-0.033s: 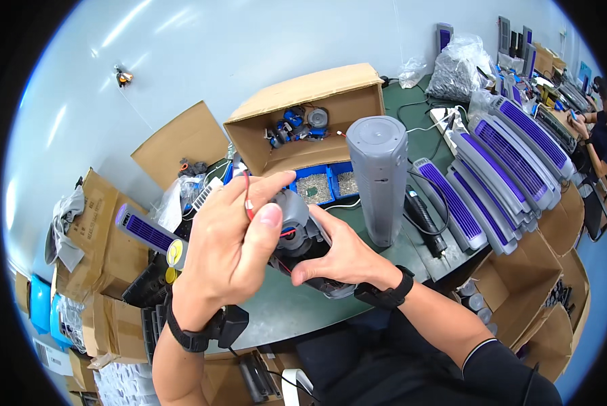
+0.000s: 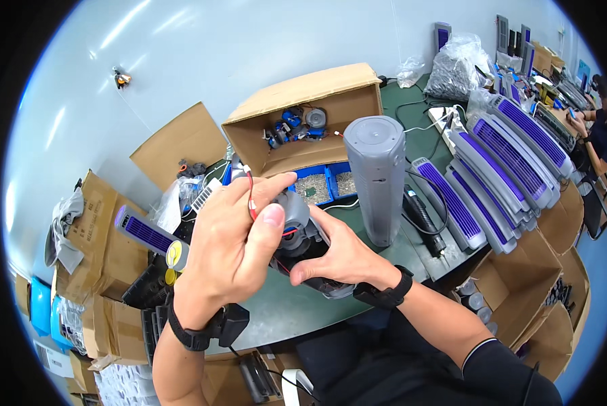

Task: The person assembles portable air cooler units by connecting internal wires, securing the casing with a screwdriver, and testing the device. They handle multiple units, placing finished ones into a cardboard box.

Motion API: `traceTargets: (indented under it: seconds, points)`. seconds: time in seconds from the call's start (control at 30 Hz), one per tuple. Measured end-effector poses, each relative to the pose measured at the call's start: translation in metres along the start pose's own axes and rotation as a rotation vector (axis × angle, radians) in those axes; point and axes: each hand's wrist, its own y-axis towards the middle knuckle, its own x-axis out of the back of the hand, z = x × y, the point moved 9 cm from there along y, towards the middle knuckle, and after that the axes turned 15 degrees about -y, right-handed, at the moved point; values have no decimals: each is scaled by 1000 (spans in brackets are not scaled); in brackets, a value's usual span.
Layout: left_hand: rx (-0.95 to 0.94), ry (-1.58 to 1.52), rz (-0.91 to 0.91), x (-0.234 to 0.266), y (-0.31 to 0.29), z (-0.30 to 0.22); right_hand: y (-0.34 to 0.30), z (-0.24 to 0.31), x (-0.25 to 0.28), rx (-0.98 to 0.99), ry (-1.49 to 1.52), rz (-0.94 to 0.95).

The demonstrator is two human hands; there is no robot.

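Above the near edge of the green table [image 2: 283,311], both hands meet over a small grey and black motor unit [image 2: 302,233]. My right hand [image 2: 341,260] grips it from below and the right. My left hand [image 2: 232,237] reaches in from the left, its thumb and forefinger pinched on a thin red wire [image 2: 251,197] that comes off the unit. A tall grey cylindrical housing [image 2: 376,177] stands upright just right of the hands.
Behind the hands an open cardboard box [image 2: 297,101] holds blue parts, with blue bins of small parts [image 2: 325,184] in front. Grey panels with purple grilles [image 2: 506,155] are stacked at right beside a black power screwdriver [image 2: 422,216]. Another person [image 2: 601,132] works at far right.
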Motion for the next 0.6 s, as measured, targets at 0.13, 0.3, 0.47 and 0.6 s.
traceTargets:
  seconds: [0.13, 0.3, 0.47, 0.6]
  points:
    - [-31, 24, 23, -11, 3, 2, 0, -2, 2, -4, 3, 6]
    - [-158, 120, 41, -20, -1, 4, -2, -1, 2, -17, 77, 44]
    - [-278, 260, 86, -33, -7, -6, -1, -1, 2, -41, 216, 87]
    - [-165, 149, 86, -32, -4, 1, 0, -3, 7, 16, 122, 63]
